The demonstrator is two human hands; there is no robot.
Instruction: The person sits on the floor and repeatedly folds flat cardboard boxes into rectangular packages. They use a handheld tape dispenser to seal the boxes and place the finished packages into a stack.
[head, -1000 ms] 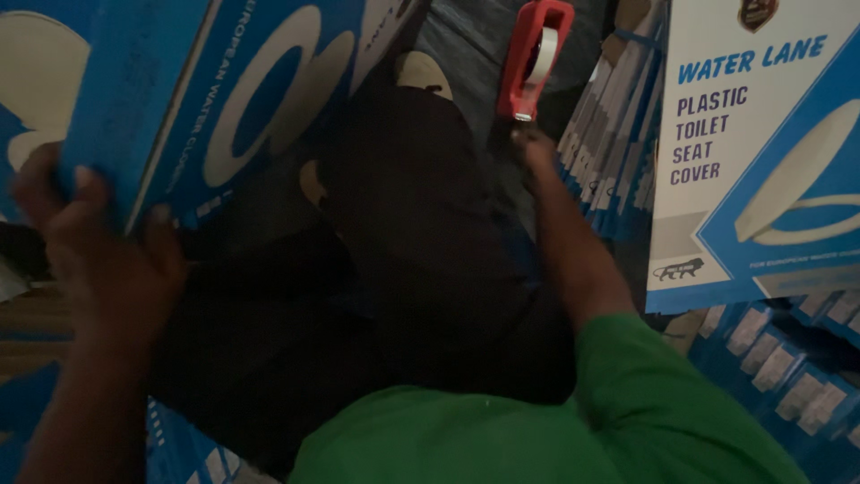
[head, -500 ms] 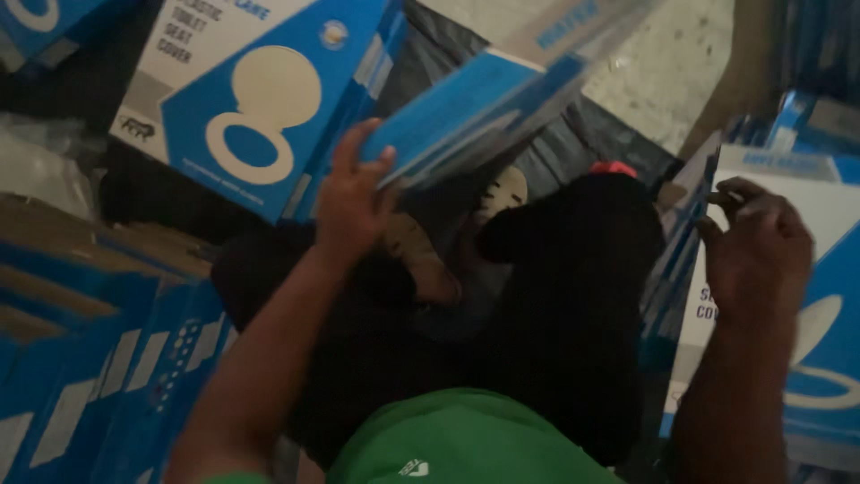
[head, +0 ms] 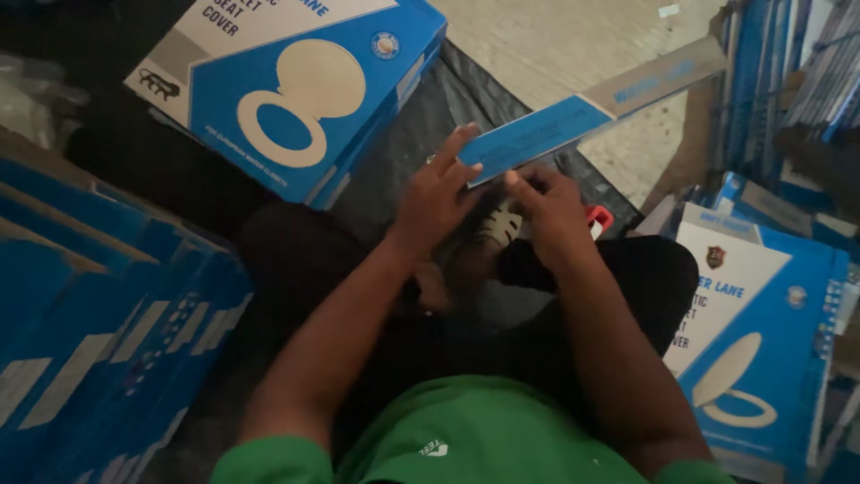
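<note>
Blue cardboard everywhere, honestly. On the far left sat a stack of flattened blue and white cardboard cartons (head: 98,332), edges up, right beside the person's leg. Above that, further back, a flat blue and white box with a toilet seat picture on its lid (head: 296,90) lay tilted on a dark plastic sheet (head: 408,152).

Moving toward the middle, the left hand (head: 436,202) was up with fingers spread loose, fingertips pressed on the near end of a long, thin blue and white cardboard box seen edge-on (head: 582,112). That box was held in the air above the lap, slanting up and away to the right over the pale concrete floor (head: 573,45). The right hand (head: 548,211) sat just beside the left, thumb and fingers pinched on the same low end of the box. So both hands were on it, neither fully closed around it.

Just right of the right hand a small red plastic thing (head: 598,218) peeked out, too hidden to identify. Far right, another blue and white seat-picture box (head: 757,341) leaned against more stacked cartons (head: 788,81).
</note>
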